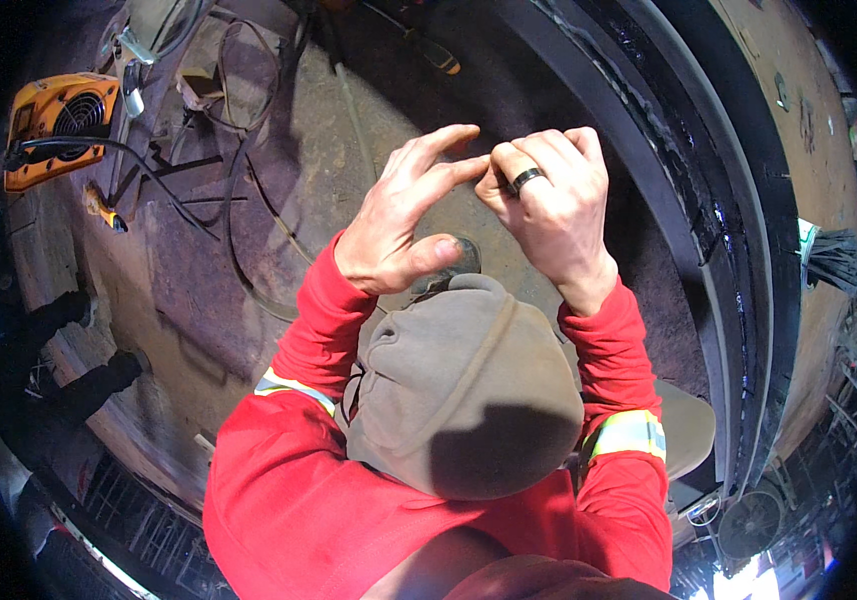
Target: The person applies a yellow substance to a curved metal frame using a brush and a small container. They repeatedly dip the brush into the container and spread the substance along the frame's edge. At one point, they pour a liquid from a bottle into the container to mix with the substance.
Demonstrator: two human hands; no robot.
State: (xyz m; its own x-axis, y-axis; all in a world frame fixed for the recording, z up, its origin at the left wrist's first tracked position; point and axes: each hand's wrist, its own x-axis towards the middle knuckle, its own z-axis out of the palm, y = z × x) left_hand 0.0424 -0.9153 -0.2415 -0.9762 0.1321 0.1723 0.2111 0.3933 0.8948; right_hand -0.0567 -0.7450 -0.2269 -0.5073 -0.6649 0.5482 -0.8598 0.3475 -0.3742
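Note:
My left hand (pixel 406 208) is raised over my knee with its fingers apart and thumb held out. One of its fingertips reaches to the curled fingers of my right hand (pixel 553 200), and the two seem to touch there. My right hand is closed, knuckles up, with a dark ring (pixel 526 180) on one finger. Whatever it pinches, if anything, is hidden behind its fingers. Below both hands is my bent knee in grey-brown trousers (pixel 469 390), with the tip of a dark boot (pixel 464 262) beyond it.
Along the right runs a long curved dark metal beam (pixel 719 230), with a black-bristled brush (pixel 834 258) beside it. At the left stand an orange machine with a fan grille (pixel 64 130) and loose cables (pixel 234 215). A yellow-and-black-handled tool (pixel 437 55) lies at the far side.

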